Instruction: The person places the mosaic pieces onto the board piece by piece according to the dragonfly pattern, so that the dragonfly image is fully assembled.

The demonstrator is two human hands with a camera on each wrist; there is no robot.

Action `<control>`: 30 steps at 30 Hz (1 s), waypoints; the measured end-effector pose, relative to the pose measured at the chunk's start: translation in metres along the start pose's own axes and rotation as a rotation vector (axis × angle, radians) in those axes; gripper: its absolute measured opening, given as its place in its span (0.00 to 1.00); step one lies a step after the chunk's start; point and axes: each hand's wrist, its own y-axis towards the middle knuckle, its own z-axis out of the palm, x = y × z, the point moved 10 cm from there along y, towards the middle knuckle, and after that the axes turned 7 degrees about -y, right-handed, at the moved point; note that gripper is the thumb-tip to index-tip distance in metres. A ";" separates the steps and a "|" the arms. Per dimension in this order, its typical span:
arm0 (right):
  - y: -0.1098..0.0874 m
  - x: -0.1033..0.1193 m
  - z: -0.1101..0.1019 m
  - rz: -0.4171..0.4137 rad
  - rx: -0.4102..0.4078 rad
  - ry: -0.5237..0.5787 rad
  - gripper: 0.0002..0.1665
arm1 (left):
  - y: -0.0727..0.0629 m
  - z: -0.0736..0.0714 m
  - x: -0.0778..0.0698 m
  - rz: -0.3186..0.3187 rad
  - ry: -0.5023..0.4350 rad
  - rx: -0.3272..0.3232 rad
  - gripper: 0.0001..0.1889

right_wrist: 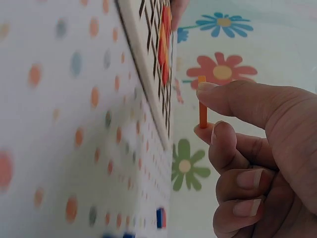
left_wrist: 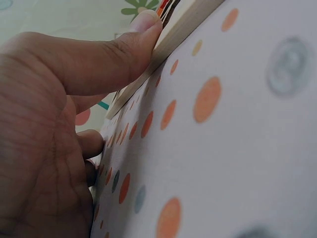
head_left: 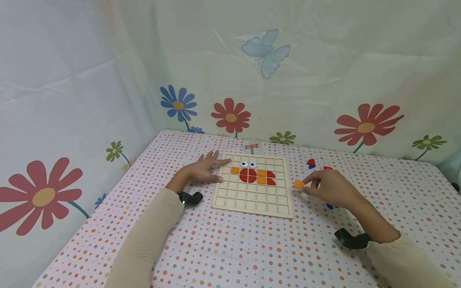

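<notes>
My right hand point(head_left: 329, 188) pinches an orange square tile point(head_left: 299, 184) between thumb and fingers, just off the right edge of a wooden grid board point(head_left: 252, 200). In the right wrist view the orange tile point(right_wrist: 202, 104) is seen edge-on, held above the table. My left hand point(head_left: 205, 168) rests at the board's left edge with fingers spread, its thumb point(left_wrist: 143, 25) touching the rim. On the board lie two eye tiles point(head_left: 248, 165), a red round shape point(head_left: 248, 175) of several pieces, orange squares point(head_left: 261, 177) and red curved pieces point(head_left: 271, 177).
A small printed card point(head_left: 252, 146) with a grid picture lies behind the board. Loose red and blue pieces point(head_left: 311, 163) lie to the right, some partly hidden by my right hand. The table has a dotted cloth point(head_left: 230, 248); a flowered curtain point(head_left: 306, 80) hangs behind.
</notes>
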 end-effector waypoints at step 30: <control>0.095 0.149 0.062 -0.156 0.107 -0.092 0.18 | -0.004 -0.004 -0.004 0.052 -0.088 -0.012 0.39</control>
